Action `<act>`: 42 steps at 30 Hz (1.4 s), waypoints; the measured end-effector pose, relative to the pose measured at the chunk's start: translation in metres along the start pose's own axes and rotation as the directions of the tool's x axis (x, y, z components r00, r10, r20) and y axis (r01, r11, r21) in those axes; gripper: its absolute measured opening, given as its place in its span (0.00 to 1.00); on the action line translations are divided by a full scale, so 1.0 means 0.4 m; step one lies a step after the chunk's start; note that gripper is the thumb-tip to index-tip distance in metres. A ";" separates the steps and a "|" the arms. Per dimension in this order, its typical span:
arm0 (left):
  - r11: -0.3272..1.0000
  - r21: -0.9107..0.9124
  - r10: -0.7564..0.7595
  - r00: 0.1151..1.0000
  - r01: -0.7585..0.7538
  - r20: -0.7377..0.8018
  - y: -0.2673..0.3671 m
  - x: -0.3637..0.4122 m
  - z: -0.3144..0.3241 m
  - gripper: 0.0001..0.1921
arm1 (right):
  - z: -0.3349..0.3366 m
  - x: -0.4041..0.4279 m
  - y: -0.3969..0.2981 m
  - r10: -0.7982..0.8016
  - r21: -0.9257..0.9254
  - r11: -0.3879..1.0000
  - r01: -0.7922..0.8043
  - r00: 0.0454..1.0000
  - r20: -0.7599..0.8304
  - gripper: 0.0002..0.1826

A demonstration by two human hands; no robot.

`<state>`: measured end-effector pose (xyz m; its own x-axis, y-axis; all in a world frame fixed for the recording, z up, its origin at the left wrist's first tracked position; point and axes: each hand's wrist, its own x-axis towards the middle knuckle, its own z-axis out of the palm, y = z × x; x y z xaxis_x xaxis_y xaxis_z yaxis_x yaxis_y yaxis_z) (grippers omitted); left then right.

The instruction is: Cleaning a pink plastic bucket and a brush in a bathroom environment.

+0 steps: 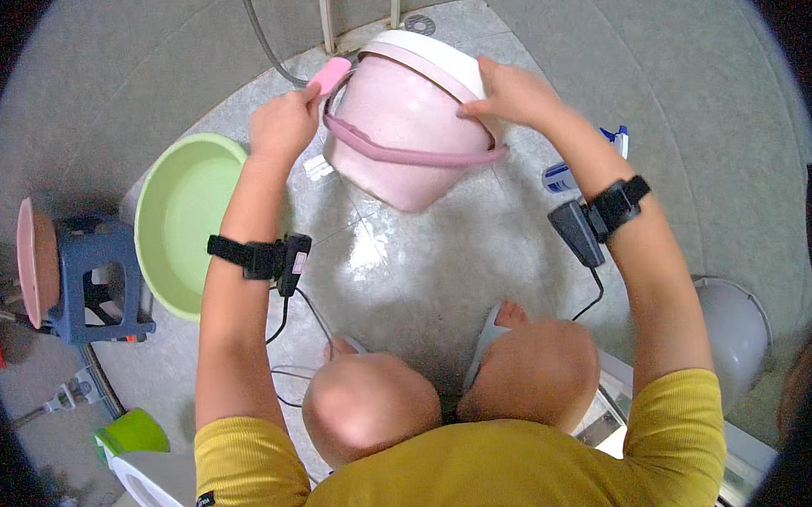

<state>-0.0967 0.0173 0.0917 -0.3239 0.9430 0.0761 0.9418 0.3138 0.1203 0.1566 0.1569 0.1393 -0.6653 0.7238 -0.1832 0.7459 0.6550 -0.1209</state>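
A pink plastic bucket (398, 102) with a white rim (430, 54) stands tilted on the wet tiled floor before me. Its darker pink handle (401, 152) hangs across the near side. My right hand (511, 93) grips the rim at the right, thumb against the pink wall and fingers over the white part. In my left hand (283, 124) is a pink brush (331, 75), held by one end close to the bucket's left side. Whether the brush touches the bucket, I cannot tell. The bucket's inside is hidden from view.
A light green basin (188, 227) lies left of my forearm, beside a blue plastic stool (97, 276) and a pink basin (38, 262). At right are a spray bottle (559, 177) and a grey bucket (733, 326). Behind are a floor drain (420, 25) and a grey hose (264, 40).
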 end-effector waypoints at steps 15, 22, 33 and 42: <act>0.933 -0.119 0.334 0.940 -0.340 -0.070 0.144 -0.065 -0.048 0.14 | -0.061 0.150 -0.046 -0.109 -0.110 0.987 0.120 0.989 0.101 0.48; 0.941 -0.104 0.307 0.941 -0.322 -0.138 0.040 -0.020 -0.029 0.15 | -0.080 0.164 -0.072 -0.121 -0.216 0.963 0.163 0.974 0.192 0.45; 0.967 -0.129 0.212 0.974 -0.222 -0.081 0.108 -0.029 -0.033 0.14 | -0.055 0.137 -0.018 -0.179 -0.116 0.974 0.193 0.976 0.123 0.39; 0.949 -0.215 0.222 0.972 -0.232 -0.071 0.120 -0.035 -0.009 0.15 | -0.051 0.132 -0.012 -0.149 -0.114 0.979 0.167 0.978 0.145 0.37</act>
<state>-0.0475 0.0189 0.1001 -0.1121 0.9789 0.1708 0.9494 0.0547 0.3094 0.1171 0.1963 0.1501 -0.7574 0.5785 -0.3027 0.6159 0.7869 -0.0373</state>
